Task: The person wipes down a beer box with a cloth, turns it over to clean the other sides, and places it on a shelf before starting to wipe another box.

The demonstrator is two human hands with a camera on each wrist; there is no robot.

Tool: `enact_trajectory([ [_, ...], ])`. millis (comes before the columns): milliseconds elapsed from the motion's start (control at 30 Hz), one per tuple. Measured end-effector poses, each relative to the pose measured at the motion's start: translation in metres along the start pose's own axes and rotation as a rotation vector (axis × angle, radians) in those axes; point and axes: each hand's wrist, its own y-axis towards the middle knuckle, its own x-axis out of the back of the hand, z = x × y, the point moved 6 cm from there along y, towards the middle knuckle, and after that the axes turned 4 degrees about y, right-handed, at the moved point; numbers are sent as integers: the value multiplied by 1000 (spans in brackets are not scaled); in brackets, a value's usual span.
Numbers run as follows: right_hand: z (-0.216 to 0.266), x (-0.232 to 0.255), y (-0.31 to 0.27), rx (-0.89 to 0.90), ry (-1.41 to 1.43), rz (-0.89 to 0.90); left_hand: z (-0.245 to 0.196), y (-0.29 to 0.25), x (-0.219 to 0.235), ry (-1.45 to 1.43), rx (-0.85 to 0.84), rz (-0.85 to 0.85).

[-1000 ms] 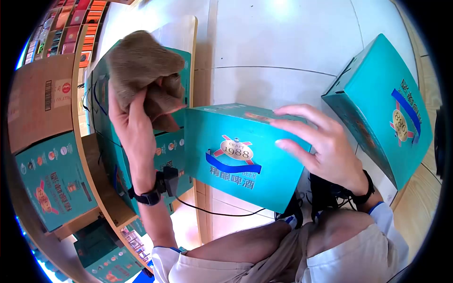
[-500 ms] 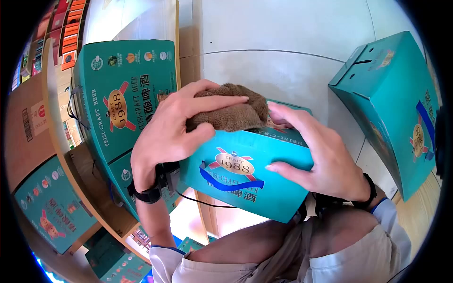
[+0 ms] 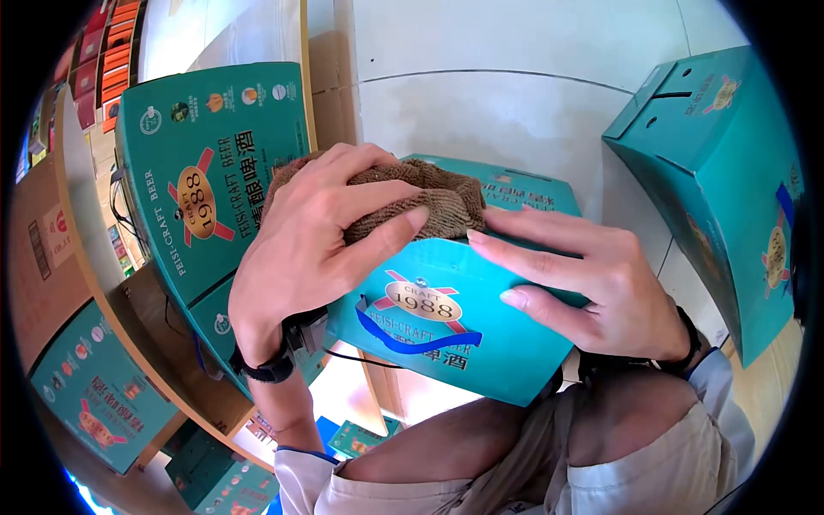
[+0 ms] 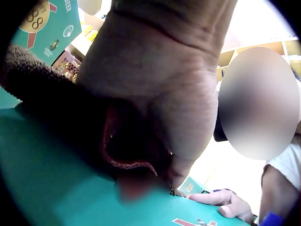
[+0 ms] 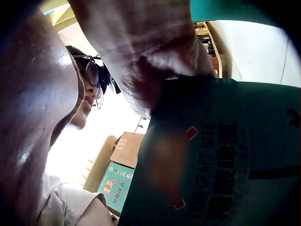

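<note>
A teal beer box [image 3: 481, 378] with a 1988 label and a blue ribbon handle sits before the knees in the head view. My left hand [image 3: 309, 223] grips a bunched brown cloth [image 3: 455, 202] and presses it on the box's top near the front edge. Dark cloth [image 4: 37, 80] lies under the palm in the left wrist view, against the box's teal panel [image 4: 47, 169]. Fairly straight fingers of my right hand [image 3: 601, 275] rest across the box's right upper edge, thumb on the front face. The right wrist view has the palm right at the box [image 5: 221, 150].
Another teal box [image 3: 721, 189] stands at the right on the tiled floor [image 3: 515, 51]. Stacked teal boxes [image 3: 163, 215] stand close at the left, beside a wooden shelf edge [image 3: 137, 365]. The shelf holds a brown carton [image 3: 43, 223] and a teal box [image 3: 103, 386].
My left hand has brought the cloth from up at the left down onto the box's top. My right hand's fingers now lie along the upper edge, a little further right.
</note>
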Motion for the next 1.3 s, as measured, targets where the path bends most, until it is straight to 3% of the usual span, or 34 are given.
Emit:
enact_trajectory([
  [167, -4, -1, -1, -3, 28, -5, 3, -2, 2, -23, -16, -13],
  [333, -5, -1, -2, -1, 46, -15, 19, -1, 2, -134, 102, 51],
  [767, -6, 0, -2, -1, 49, -21, 44, -1, 6, -217, 119, 129],
  [1067, -6, -1, -3, -20, 56, -25, 60, -11, 12, -321, 241, 93],
  [1133, -7, -1, -4, -21, 50, -27, 65, -15, 14, -354, 400, 136],
  [1300, -7, -1, -4, -10, 67, -32, 74, -22, 13, -353, 445, 131],
])
